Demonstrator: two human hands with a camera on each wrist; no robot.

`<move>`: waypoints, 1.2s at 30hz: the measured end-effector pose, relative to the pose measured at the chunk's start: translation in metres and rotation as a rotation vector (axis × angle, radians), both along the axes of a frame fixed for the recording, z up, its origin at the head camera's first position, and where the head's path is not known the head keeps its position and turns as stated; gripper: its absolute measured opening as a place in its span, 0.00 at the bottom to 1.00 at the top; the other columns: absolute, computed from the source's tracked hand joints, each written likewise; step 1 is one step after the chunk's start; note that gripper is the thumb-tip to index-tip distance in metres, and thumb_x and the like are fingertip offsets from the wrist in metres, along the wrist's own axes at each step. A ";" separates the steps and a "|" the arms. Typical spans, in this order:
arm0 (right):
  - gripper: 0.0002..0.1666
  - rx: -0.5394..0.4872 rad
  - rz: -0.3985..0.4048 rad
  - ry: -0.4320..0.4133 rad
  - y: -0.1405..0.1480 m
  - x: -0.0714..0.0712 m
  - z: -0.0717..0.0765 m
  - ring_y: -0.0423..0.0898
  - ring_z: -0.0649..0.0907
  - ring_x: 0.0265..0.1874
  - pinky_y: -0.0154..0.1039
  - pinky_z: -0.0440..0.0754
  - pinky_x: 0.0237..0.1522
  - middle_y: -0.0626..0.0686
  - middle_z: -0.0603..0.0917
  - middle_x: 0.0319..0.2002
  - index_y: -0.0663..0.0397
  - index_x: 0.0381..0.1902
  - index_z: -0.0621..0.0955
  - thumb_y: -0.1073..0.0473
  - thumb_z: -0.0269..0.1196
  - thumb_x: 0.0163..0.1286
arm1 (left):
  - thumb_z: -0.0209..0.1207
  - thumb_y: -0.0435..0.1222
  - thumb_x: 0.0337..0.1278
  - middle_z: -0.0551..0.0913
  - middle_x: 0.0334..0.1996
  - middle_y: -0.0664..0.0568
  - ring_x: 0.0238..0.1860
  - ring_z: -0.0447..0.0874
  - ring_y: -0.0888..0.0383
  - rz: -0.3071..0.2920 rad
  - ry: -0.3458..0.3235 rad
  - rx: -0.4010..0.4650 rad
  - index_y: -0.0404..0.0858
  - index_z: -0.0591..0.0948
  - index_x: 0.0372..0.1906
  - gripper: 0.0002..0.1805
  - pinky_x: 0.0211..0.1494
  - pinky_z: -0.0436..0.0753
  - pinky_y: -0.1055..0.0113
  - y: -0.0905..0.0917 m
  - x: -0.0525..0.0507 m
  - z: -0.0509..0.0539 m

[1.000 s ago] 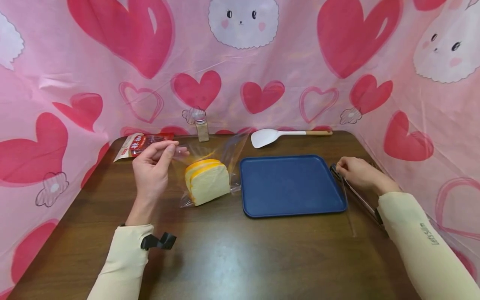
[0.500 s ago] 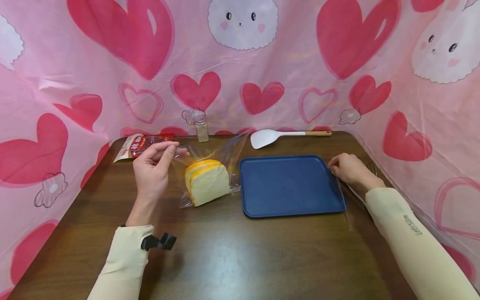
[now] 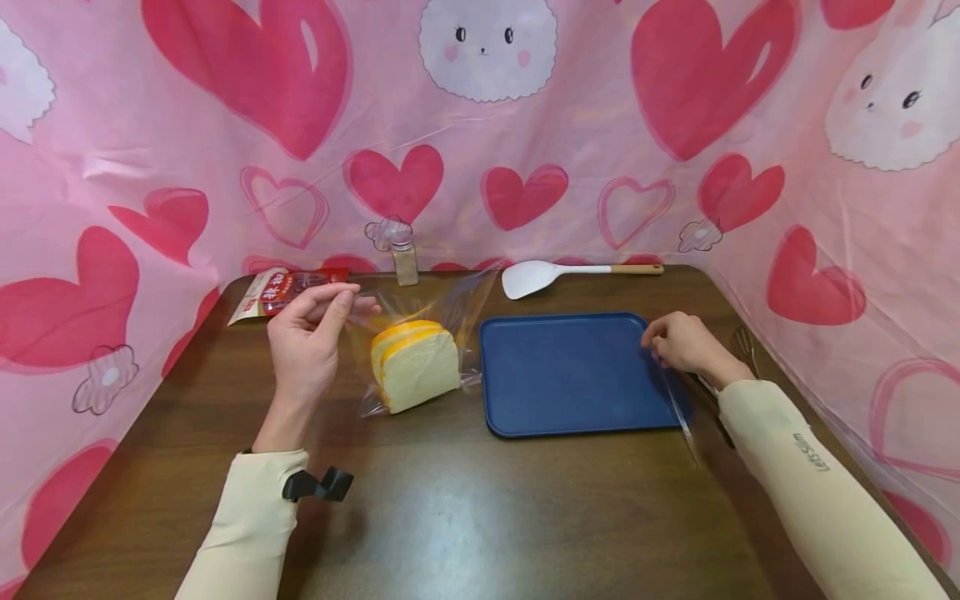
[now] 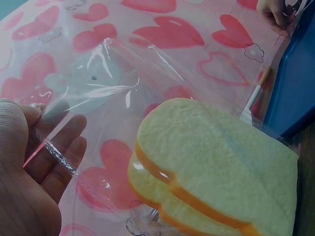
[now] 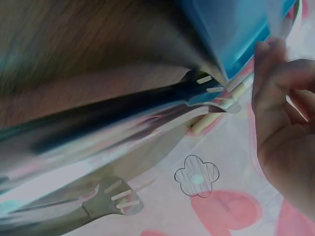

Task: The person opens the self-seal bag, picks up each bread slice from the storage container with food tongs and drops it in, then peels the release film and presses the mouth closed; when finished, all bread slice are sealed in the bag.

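My left hand [image 3: 303, 350] pinches the upper edge of a clear plastic bag [image 3: 465, 308] between thumb and forefinger. Inside it stand a couple of thick bread slices [image 3: 422, 368] with orange crusts, also large in the left wrist view [image 4: 216, 157]. My right hand [image 3: 690, 343] is at the right edge of a blue tray [image 3: 577, 375]. Its thumb and forefinger pinch a thin, clear plastic strip [image 3: 682, 417] that hangs down over the tray's right side; whether it is a film edge I cannot tell. In the right wrist view the fingers [image 5: 268, 64] are partly cut off.
A white spatula [image 3: 532, 277] with a wooden handle lies behind the tray. A spice jar [image 3: 405, 260] and a red food packet [image 3: 281, 290] stand and lie at the back left. Slotted metal turners [image 5: 118, 199] lie right of the tray, beneath my right forearm.
My right hand has moved left, from beside the dark tool at the tray's right to the tray's edge, carrying the clear strip along. The left hand and bag have stayed still.
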State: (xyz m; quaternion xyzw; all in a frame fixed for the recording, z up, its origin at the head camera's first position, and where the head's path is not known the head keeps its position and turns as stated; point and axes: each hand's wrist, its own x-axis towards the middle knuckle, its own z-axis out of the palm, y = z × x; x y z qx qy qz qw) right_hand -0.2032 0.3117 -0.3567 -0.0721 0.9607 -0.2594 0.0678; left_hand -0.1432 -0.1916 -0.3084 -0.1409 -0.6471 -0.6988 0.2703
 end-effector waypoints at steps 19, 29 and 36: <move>0.14 0.059 0.003 0.173 -0.004 0.000 0.003 0.56 0.81 0.36 0.44 0.76 0.38 0.59 0.83 0.34 0.65 0.47 0.86 0.71 0.62 0.65 | 0.63 0.30 0.73 0.94 0.37 0.59 0.39 0.94 0.62 0.016 0.005 -0.028 0.20 0.83 0.53 0.15 0.53 0.88 0.71 0.000 0.000 0.000; 0.28 0.051 0.022 0.089 -0.004 -0.001 -0.003 0.60 0.85 0.40 0.50 0.82 0.41 0.65 0.87 0.41 0.67 0.64 0.79 0.70 0.66 0.65 | 0.63 0.30 0.73 0.94 0.36 0.59 0.38 0.94 0.62 0.011 0.012 -0.020 0.23 0.85 0.51 0.12 0.51 0.89 0.71 0.000 -0.002 0.000; 0.14 -0.012 -0.051 0.154 -0.004 0.002 0.004 0.54 0.77 0.34 0.42 0.73 0.34 0.58 0.80 0.33 0.65 0.52 0.85 0.67 0.67 0.69 | 0.63 0.30 0.73 0.94 0.37 0.58 0.39 0.94 0.61 0.011 0.006 -0.015 0.26 0.87 0.51 0.11 0.53 0.88 0.70 0.001 -0.001 -0.001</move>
